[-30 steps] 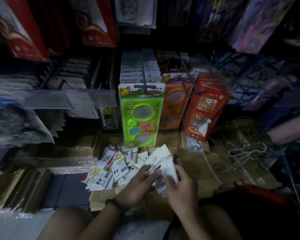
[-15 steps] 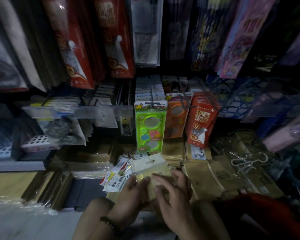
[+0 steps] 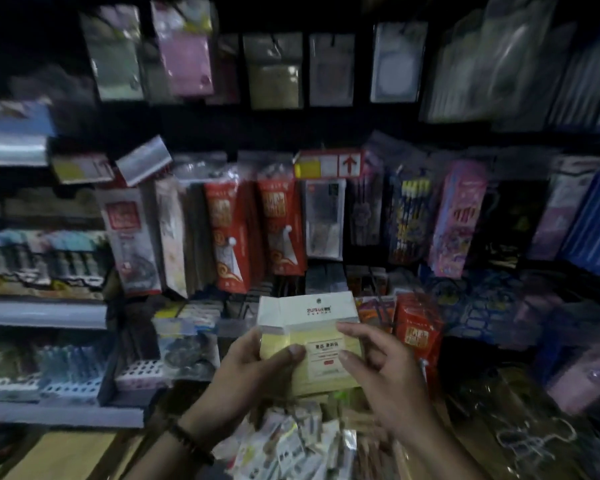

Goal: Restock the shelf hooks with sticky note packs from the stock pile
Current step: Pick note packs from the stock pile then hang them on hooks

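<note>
The left hand [image 3: 253, 372] and right hand [image 3: 385, 375] each grip one side of the sticky note packs [image 3: 312, 344], probably several stacked. The packs are held above the stock pile [image 3: 291, 445], below the red hanging packets [image 3: 281, 226].

Pretty dim and blurry in here, but both hands are holding up a small stack of sticky note packs [image 3: 317, 341], yellow pads with a white card on top, in front of the display. The left hand [image 3: 250, 372] has its thumb across the front of the yellow part, and the right hand [image 3: 388, 379] pinches the right edge. There's a beaded bracelet [image 3: 191, 441] on the left wrist. A messy pile [image 3: 291, 445] of small packs lies right below the hands. Long red packs [image 3: 229, 237] hang on the wall behind, and grey shelves [image 3: 42, 315] run off to the left.
</note>
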The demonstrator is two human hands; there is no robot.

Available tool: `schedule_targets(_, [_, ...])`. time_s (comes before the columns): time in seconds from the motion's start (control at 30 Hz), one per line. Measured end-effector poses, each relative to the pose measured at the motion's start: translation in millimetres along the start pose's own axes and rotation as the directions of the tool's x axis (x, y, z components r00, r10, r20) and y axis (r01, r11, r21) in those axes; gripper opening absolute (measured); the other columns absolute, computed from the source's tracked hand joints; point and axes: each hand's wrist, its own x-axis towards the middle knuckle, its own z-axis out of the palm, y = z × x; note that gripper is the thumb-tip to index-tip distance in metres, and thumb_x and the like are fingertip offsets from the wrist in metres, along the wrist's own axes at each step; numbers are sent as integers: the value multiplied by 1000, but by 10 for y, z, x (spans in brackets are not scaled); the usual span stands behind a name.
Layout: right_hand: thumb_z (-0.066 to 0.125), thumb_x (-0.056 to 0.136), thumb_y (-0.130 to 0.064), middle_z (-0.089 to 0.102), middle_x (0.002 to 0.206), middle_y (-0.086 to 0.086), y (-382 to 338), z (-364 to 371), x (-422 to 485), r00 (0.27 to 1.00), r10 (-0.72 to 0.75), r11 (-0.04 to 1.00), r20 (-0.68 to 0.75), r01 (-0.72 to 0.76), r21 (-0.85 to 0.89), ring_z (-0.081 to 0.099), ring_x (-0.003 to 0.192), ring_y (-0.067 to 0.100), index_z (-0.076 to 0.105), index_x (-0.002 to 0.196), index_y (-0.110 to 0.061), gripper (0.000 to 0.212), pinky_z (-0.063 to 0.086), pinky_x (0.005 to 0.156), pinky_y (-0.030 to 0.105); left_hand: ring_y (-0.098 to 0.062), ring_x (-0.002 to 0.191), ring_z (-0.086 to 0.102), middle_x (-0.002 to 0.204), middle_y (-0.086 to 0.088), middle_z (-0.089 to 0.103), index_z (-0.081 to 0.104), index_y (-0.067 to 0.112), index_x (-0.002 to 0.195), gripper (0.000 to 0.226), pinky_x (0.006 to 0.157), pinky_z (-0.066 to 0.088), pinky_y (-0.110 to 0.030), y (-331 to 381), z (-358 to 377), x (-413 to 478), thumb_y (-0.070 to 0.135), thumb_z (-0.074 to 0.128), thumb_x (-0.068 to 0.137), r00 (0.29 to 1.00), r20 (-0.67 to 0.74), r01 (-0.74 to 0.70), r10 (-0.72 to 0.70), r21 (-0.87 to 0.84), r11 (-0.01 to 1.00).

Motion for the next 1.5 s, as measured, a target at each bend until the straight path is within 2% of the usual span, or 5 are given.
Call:
schedule_targets(0.27, [65, 99, 7, 81, 109, -8, -1219, -137, 615, 992, -121, 989, 38, 117, 93, 78, 98, 12, 75, 120, -26, 40, 66, 80, 34, -20, 99, 80, 108, 0, 83, 70, 13, 117, 39, 86, 67, -42, 1518, -34, -34, 12, 87, 83, 968, 53, -246, 245, 382, 891])
schedule_targets(0.43, [66, 95, 14, 82, 105, -6, -1693, -103, 1011, 979, -198, 967, -51, 204, 154, 79, 95, 12, 77, 119, -22, 45, 64, 74, 26, 6, 99, 71, 108, 41, 68, 59, 46, 122, 58, 77, 62, -18, 2217, -205, 81, 39, 94, 76, 855, 196, -426, 480, 794, 434])
schedule_targets(0.6, [66, 94, 13, 81, 113, -5, -2048, -28, 1468, 953, -286, 938, -99, 299, 177, 78, 101, 12, 78, 119, -27, 48, 63, 77, 24, -6, 98, 73, 125, 20, 66, 9, 66, 157, 116, 75, 66, -27, 2825, -462, 218, 46, 90, 77, 880, 242, -329, 409, 931, 157])
schedule_targets(0.87, [68, 95, 8, 78, 121, -9, -2488, 328, 2087, 918, -356, 876, -173, 393, 279, 76, 107, 9, 79, 118, -33, 49, 65, 85, 34, -6, 95, 71, 131, 15, 66, -10, 78, 147, 121, 77, 67, -31, 3488, -381, 378, 47, 87, 82, 890, 297, -255, 345, 953, -163])
schedule_targets(1.5, [65, 97, 7, 76, 121, -13, -2902, 658, 2685, 869, -415, 797, -269, 490, 354, 73, 106, 0, 74, 122, -24, 41, 60, 75, 16, -1, 63, 50, 117, 11, 68, -8, 51, 164, 129, 49, 46, -16, 4011, -389, 812, 43, 90, 80, 852, 312, -231, 420, 945, -232])
